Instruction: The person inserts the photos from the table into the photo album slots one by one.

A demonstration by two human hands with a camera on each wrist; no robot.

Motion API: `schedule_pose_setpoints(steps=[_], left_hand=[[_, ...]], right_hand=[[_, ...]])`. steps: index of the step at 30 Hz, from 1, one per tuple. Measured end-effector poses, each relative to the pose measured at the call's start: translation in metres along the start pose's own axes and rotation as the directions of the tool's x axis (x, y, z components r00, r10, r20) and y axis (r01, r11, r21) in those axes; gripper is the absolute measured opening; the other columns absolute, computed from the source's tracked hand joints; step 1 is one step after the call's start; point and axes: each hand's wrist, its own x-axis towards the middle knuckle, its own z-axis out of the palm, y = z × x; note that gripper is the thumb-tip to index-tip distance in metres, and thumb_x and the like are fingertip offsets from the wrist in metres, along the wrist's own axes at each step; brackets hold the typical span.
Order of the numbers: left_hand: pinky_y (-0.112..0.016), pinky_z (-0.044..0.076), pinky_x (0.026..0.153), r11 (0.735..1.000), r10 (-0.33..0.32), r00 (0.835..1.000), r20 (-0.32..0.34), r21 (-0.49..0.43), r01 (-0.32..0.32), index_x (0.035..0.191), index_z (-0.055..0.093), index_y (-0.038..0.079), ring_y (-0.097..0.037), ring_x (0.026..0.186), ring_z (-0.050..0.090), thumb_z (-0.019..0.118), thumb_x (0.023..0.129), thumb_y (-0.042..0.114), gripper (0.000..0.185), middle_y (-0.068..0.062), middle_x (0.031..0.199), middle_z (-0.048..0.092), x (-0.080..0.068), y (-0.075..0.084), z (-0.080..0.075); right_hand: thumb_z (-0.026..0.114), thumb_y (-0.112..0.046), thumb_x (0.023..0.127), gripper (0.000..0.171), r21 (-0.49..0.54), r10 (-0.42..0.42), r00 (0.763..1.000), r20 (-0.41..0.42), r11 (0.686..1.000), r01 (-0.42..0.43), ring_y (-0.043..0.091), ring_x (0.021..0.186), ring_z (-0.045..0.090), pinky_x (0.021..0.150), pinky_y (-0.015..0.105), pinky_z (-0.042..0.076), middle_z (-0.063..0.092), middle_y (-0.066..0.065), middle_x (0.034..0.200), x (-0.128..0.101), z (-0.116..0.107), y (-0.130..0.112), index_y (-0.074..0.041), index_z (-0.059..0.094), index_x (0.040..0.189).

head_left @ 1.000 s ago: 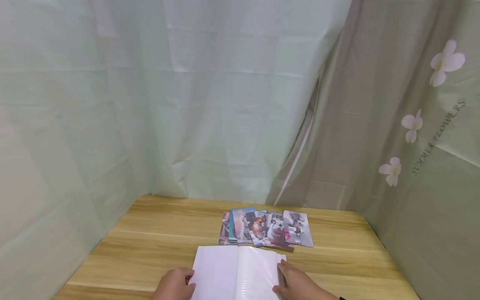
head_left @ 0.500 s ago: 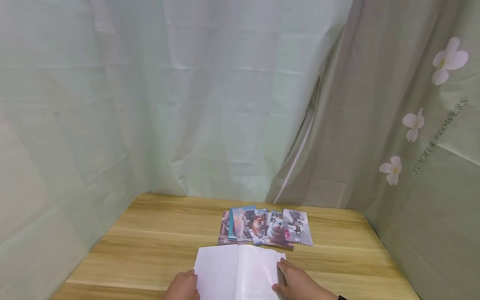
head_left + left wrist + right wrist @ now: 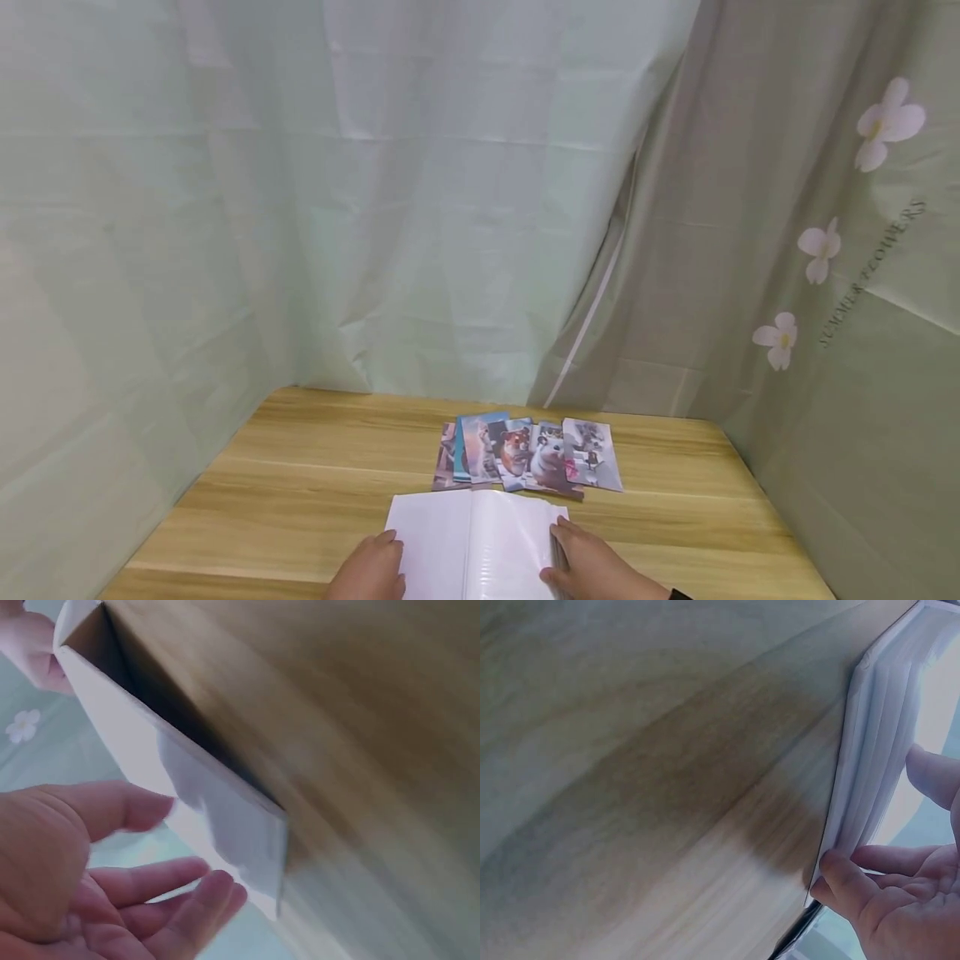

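A white photo album (image 3: 429,542) lies spread at the near edge of the table, with clear plastic sleeves (image 3: 512,542) on its right side. My left hand (image 3: 364,570) is over the left cover's outer edge. In the left wrist view, its thumb and fingers are loosely bent above the white cover (image 3: 225,825), which tilts up off the wood; whether the fingertips touch it is hard to tell. My right hand (image 3: 594,565) grips the album's right edge. The right wrist view has the thumb on top of the page stack (image 3: 885,742) and the fingers against its side.
Several overlapping animal pictures (image 3: 551,458) lie on the wooden table (image 3: 322,467) just beyond the album. A pale curtain (image 3: 450,250) encloses the back and sides, with printed white flowers (image 3: 780,337) on the right.
My left hand has moved right and inward over the left cover, its fingers no longer hooked at the edge. The right hand keeps its grip. The view has shifted slightly.
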Motion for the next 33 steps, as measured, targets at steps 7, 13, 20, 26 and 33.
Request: schedule_pose_setpoints(steps=[7, 13, 20, 26, 33], left_hand=[[-0.041, 0.053, 0.093, 0.948, 0.313, 0.949, 0.030, 0.044, -0.314, 0.104, 0.071, -0.005, -0.033, 0.105, 0.066, 0.074, 0.087, 0.029, 0.038, -0.020, 0.109, 0.069, 0.010, 0.025, 0.007], [-0.027, 0.053, 0.091, 0.710, 0.697, 0.713, -0.071, 0.208, -0.673, 0.111, 0.072, 0.001, -0.025, 0.108, 0.067, 0.059, 0.098, 0.048, 0.050, -0.017, 0.113, 0.069, 0.013, 0.040, 0.022], [-0.026, 0.052, 0.094, 0.673, 0.721, 0.693, 0.021, 0.218, -0.707, 0.116, 0.071, 0.001, -0.027, 0.115, 0.065, 0.053, 0.101, 0.048, 0.054, -0.017, 0.121, 0.067, 0.016, 0.046, 0.020], [-0.025, 0.052, 0.093, 0.701, 0.683, 0.722, 0.108, 0.183, -0.690, 0.116, 0.073, 0.005, -0.026, 0.114, 0.065, 0.053, 0.100, 0.050, 0.051, -0.013, 0.122, 0.068, 0.019, 0.050, 0.018], [-0.023, 0.050, 0.094, 0.605, 0.741, 0.656, 0.141, 0.285, -0.744, 0.111, 0.075, 0.009, -0.020, 0.109, 0.067, 0.054, 0.100, 0.047, 0.045, -0.006, 0.116, 0.071, 0.023, 0.052, 0.018]], right_hand=[[0.072, -0.041, 0.091, 0.068, 0.004, -0.005, 1.000, -0.005, 1.000, 0.005, 0.051, 0.122, 0.053, 0.099, 0.057, 0.045, 0.054, 0.036, 0.133, 0.000, 0.001, 0.000, 0.014, 0.058, 0.127], [0.073, -0.041, 0.090, 0.068, 0.011, -0.005, 1.000, -0.011, 1.000, 0.005, 0.051, 0.122, 0.053, 0.099, 0.058, 0.045, 0.054, 0.037, 0.133, 0.001, 0.003, 0.001, 0.014, 0.058, 0.127], [0.072, -0.042, 0.090, 0.068, 0.011, -0.023, 0.999, -0.026, 1.000, 0.023, 0.052, 0.121, 0.054, 0.098, 0.058, 0.045, 0.054, 0.037, 0.132, 0.001, 0.005, 0.001, 0.014, 0.058, 0.127], [0.073, -0.040, 0.090, 0.069, 0.020, -0.013, 1.000, -0.022, 1.000, 0.013, 0.052, 0.123, 0.052, 0.098, 0.060, 0.044, 0.053, 0.038, 0.133, -0.002, 0.002, 0.000, 0.015, 0.056, 0.128], [0.073, -0.039, 0.090, 0.069, 0.032, -0.004, 1.000, -0.019, 0.999, 0.005, 0.053, 0.122, 0.052, 0.098, 0.060, 0.044, 0.053, 0.038, 0.133, -0.001, 0.002, -0.004, 0.014, 0.056, 0.129]])
